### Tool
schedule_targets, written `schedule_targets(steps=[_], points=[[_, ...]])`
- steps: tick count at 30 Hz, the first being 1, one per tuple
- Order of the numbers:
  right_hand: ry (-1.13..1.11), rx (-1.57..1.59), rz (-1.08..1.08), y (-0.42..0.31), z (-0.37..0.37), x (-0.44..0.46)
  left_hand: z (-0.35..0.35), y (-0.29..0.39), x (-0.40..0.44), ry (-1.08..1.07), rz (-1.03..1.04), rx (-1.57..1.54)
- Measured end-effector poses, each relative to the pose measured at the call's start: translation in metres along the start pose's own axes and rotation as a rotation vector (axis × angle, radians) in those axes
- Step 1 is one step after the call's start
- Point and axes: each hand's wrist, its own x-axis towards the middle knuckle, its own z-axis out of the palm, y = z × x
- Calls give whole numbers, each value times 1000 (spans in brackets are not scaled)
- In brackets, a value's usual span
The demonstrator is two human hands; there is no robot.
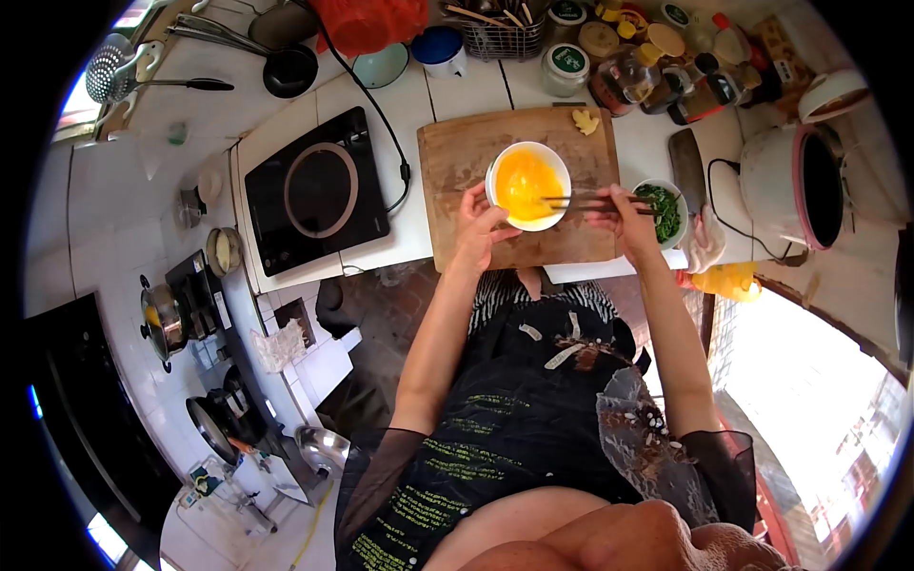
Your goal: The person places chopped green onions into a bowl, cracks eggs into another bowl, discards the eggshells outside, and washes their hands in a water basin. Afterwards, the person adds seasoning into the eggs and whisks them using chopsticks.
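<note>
A white bowl [494, 181] with yellow beaten egg [526, 181] is over the wooden cutting board [452, 152]. My left hand [479, 225] is closed on the bowl's lower left rim. Dark chopsticks [595, 205] are gripped in my right hand [624, 221], and their tips reach into the egg. Just right of that hand stands a bowl of chopped greens [664, 211]. A piece of ginger [585, 121] lies at the board's upper right corner.
Left of the board sits a black induction cooktop [319, 190] with a cable. A cleaver [685, 167], a cloth [704, 243] and a rice cooker [790, 176] are on the right. Jars and bottles [628, 71] line the back, beside a wire basket [500, 38].
</note>
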Motion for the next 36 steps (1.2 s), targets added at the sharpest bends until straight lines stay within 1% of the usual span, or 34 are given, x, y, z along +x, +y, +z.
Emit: schedule_targets(steps=[1,2,4,5,6,8,10,12,13,15,16,18,19,20,22,23,24,26,28,30,31,32,34,35,36], points=[[-61,0,25,-1,4,-6,3,0,1,2,1,5],[-64,-8,24,-6,3,-3,4,0,2,3,4,-2],[131,289,-226,-7,2,0,2,0,-2,-4,-9,-13],[112,116,-189,-5,1,0,1,0,-3,-4,-10,-6],[115,121,-194,-3,1,-2,2,0,-2,4,-6,2],[-47,35,-36,-5,3,-8,5,0,1,13,0,-4],[119,230,-222,-6,-3,-1,2,0,1,9,-6,-21],[120,20,-128,-5,-3,-1,2,1,1,6,4,-9],[122,22,-131,-6,-1,-4,4,2,1,-5,12,-2],[-34,60,-72,-8,4,-7,6,4,1,3,4,-11],[-34,60,-71,-10,4,-6,5,5,0,10,-10,-13],[128,25,-154,-10,3,-2,5,5,-1,6,-10,-8],[44,-11,-57,-8,5,-6,6,6,-1,-4,-7,-5],[42,-13,-63,-9,4,-5,7,6,1,-7,-2,-7],[52,168,-152,-7,2,-5,5,7,-1,12,-11,16],[132,221,-245,-8,2,-2,4,5,-2,16,-12,16],[130,225,-243,-5,3,-3,3,3,-2,13,-10,0],[-52,-2,-21,-1,5,-8,4,4,0,-1,-6,-14],[-45,26,-28,-5,2,-6,4,5,-1,14,-18,14],[124,162,-197,-6,-1,0,2,3,-1,4,-20,-1],[87,5,-106,-4,2,-2,2,3,0,-13,-18,-14],[90,6,-111,-4,3,-4,3,3,1,-19,-18,-12],[20,93,-85,-7,5,-5,3,3,1,4,-22,7],[99,245,-168,-7,1,-1,3,3,0,7,-24,6],[98,247,-165,-4,2,-1,4,3,-1,0,-19,-14]])
